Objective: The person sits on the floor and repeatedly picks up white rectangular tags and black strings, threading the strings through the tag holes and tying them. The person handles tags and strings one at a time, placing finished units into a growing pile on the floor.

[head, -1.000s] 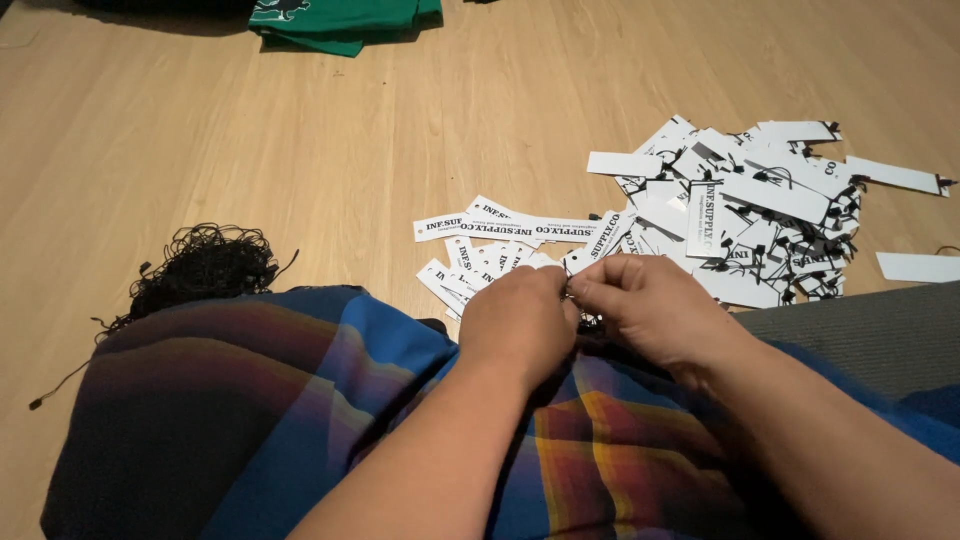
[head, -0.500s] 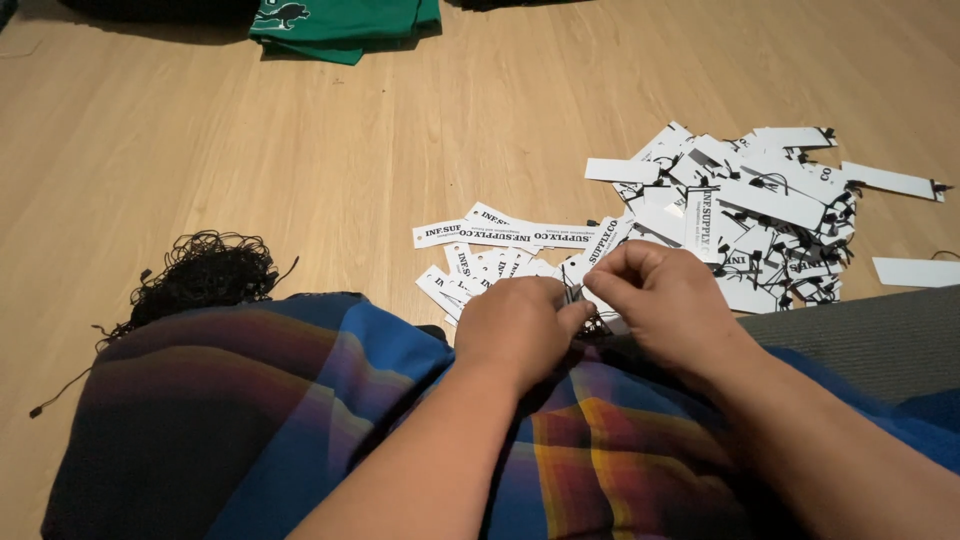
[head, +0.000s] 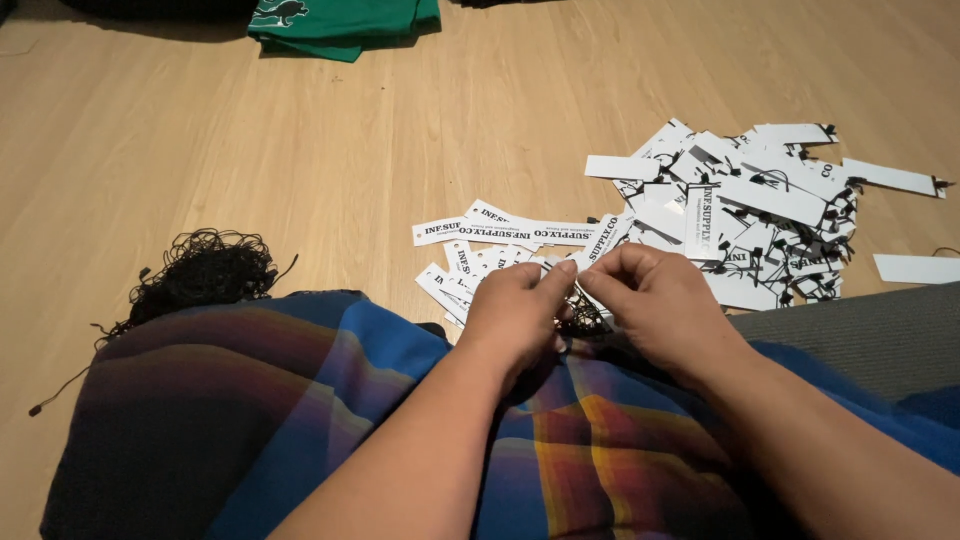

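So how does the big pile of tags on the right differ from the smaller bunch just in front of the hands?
The big pile of tags is heaped, tags overlapping at all angles; the smaller bunch lies flatter and more spread out. The big pile shows many black strings among its tags; the smaller bunch shows hardly any. The big pile sits clear of the hands; the smaller bunch lies right beside the left hand. Both are white printed paper strips on the wooden floor.

Heap of white rectangular tags (head: 745,205) with black print on wooden floor, smaller spread (head: 500,245) alongside.
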